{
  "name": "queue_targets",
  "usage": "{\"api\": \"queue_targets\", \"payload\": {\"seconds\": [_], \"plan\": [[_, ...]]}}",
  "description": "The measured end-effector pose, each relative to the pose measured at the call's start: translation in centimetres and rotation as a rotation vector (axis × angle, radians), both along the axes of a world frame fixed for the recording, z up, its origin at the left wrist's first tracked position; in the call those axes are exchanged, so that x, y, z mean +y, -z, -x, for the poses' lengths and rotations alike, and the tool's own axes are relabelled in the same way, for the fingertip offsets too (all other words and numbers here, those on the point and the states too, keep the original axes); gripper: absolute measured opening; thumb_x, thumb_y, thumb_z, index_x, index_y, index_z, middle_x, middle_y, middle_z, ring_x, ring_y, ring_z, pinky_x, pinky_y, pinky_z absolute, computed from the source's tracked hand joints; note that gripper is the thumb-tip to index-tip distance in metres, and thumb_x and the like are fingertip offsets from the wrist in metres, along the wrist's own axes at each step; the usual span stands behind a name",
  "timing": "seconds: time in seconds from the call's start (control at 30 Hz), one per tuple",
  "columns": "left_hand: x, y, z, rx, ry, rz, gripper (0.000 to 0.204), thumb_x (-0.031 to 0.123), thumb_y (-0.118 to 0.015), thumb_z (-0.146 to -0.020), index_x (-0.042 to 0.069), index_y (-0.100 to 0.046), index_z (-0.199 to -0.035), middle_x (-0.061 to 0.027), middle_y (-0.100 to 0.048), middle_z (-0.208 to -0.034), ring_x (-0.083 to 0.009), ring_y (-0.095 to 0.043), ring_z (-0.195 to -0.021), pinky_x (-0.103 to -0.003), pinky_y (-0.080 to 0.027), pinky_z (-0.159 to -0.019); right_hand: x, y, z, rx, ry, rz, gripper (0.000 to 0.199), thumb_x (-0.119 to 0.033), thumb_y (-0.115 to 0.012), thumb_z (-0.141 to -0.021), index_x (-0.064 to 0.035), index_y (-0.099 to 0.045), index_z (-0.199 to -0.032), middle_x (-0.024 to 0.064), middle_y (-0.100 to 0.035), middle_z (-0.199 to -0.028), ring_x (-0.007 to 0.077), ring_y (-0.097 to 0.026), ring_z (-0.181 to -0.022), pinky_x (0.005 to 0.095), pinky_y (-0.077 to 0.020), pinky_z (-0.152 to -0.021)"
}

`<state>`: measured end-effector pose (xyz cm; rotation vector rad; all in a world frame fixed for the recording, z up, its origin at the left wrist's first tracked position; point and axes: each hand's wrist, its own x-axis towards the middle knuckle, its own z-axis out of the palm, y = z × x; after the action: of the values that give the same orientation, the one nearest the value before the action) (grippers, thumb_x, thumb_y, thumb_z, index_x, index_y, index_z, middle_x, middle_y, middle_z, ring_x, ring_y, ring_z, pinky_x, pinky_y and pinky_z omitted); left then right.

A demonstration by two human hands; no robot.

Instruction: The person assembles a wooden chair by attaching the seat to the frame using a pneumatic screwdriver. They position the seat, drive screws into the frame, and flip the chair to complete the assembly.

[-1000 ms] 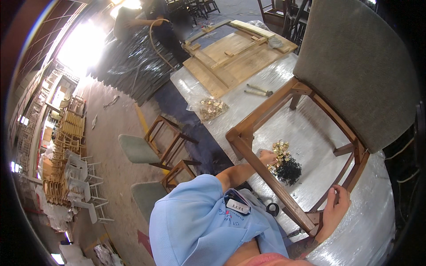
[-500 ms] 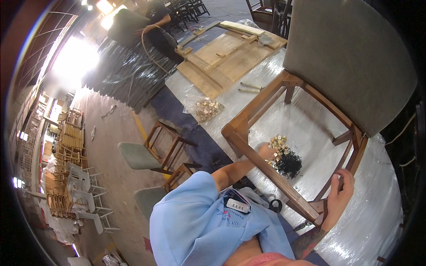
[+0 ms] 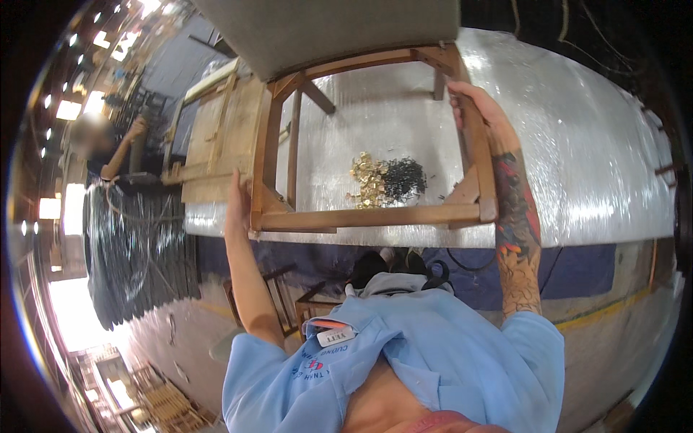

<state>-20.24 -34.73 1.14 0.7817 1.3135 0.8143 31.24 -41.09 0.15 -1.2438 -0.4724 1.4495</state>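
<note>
A wooden chair frame (image 3: 375,217) stands on the wrapped table in front of me, its seat opening showing the tabletop below. Its grey upholstered backrest (image 3: 339,29) rises at the far side. My right hand (image 3: 478,107) is wrapped round the right side rail near the back. At the near left corner, my left hand (image 3: 240,203) holds the outside of the frame, thumb up, its other fingers mostly hidden. Through the frame I see a pile of small gold-coloured metal pieces (image 3: 367,180) touching a heap of black screws (image 3: 404,179).
Wooden boards (image 3: 224,137) lie on the table's left part. Shiny plastic wrap covers the tabletop (image 3: 570,151). Beyond its left end stands another person (image 3: 101,155), beside a plastic-wrapped stack (image 3: 137,252). Part of another wooden chair (image 3: 271,289) shows below the near edge.
My view has swung round, and the chair now sits square before me. My left hand has left the gold pieces for the chair's left side; my right hand has shifted along the right rail.
</note>
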Motion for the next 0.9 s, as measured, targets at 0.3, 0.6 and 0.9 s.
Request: {"api": "queue_targets", "payload": {"seconds": [0.3, 0.6, 0.9], "plan": [[-0.6, -2.8, -7.4, -0.217, 0.175, -0.31, 0.025, 0.022, -0.071, -0.081, 0.006, -0.064, -0.099, -0.0011, -0.059, -0.083, -0.0113, -0.053, -0.065, -0.024, -0.045, -0.059, -2.3, 3.3, -1.3, -0.245, 0.088, -0.231, 0.035, -0.045, -0.067, -0.085, -0.0107, -0.061, -0.086, 0.0038, -0.056, -0.074, 0.0184, -0.057, -0.063, 0.0343, -0.0487, -0.051], [-7.9, -2.9, 1.6, -0.227, 0.324, -0.244, 0.023, 0.012, -0.065, -0.083, 0.001, -0.057, -0.101, -0.0069, -0.059, -0.082, -0.0142, -0.052, -0.058, -0.026, -0.043, -0.052, -18.4, -1.5, 7.8, -0.195, 0.238, -0.328, 0.036, -0.034, -0.07, -0.087, 0.0011, -0.062, -0.086, 0.0072, -0.059, -0.065, 0.0147, -0.057, -0.049, 0.0302, -0.0452, -0.039], [-16.4, -16.5, -4.4, -0.256, 0.466, -0.677, 0.038, 0.023, -0.066, -0.09, 0.004, -0.049, -0.118, -0.0069, -0.055, -0.087, -0.0137, -0.053, -0.061, -0.023, -0.044, -0.05, -33.3, -10.2, 6.8, -0.241, 0.472, -0.722, 0.048, -0.052, -0.055, -0.097, -0.0039, -0.057, -0.091, 0.0033, -0.058, -0.065, 0.0102, -0.056, -0.044, 0.0239, -0.0445, -0.039]]}}
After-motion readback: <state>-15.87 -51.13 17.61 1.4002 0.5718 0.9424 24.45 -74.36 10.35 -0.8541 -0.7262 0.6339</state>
